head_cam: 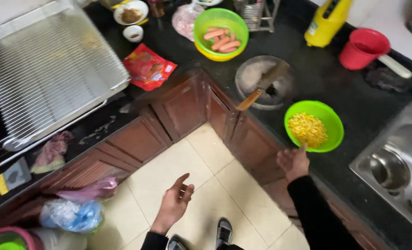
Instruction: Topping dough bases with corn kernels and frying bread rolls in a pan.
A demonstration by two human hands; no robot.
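Now both hands are hanging empty beside the dark worktop [335,88]
Right hand [293,162], fingers spread, is touching the rim of the green bowl of corn [314,126]; left hand [174,206] is hovering open-palmed over the tiled floor [201,162]

A single head-worn camera looks steeply down from standing height into a kitchen corner. The black L-shaped countertop [326,88] wraps across the upper and right parts of the frame, the tiled floor [206,176] fills the lower middle, and the steel sink [395,162] sits at the right edge.
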